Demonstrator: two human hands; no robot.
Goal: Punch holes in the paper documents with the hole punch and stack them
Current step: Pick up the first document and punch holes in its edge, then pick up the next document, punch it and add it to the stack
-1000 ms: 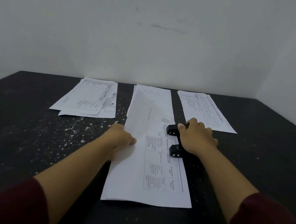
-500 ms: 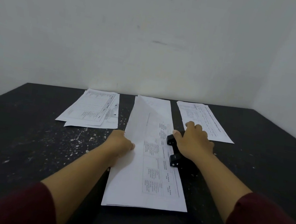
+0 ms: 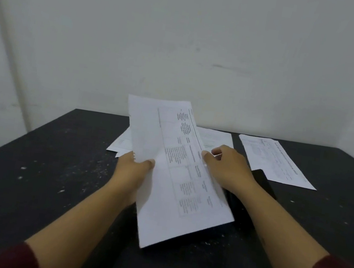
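A printed paper document (image 3: 172, 174) is lifted off the table and tilted, its far end raised. My left hand (image 3: 133, 168) grips its left edge, thumb on top. My right hand (image 3: 226, 167) pinches its right edge near the middle. The black hole punch (image 3: 258, 186) lies on the table under and behind my right hand and wrist, partly hidden by them and by the sheet.
The black speckled table (image 3: 49, 171) holds a sheet (image 3: 276, 161) at the back right, another sheet (image 3: 214, 139) behind the lifted one, and a small stack (image 3: 121, 143) at the back left, mostly hidden. White walls stand behind and to the right.
My right hand left the hole punch and took the sheet's right edge. Both hands have lifted the sheet off the table and tilted it up. The camera view has tipped upward.
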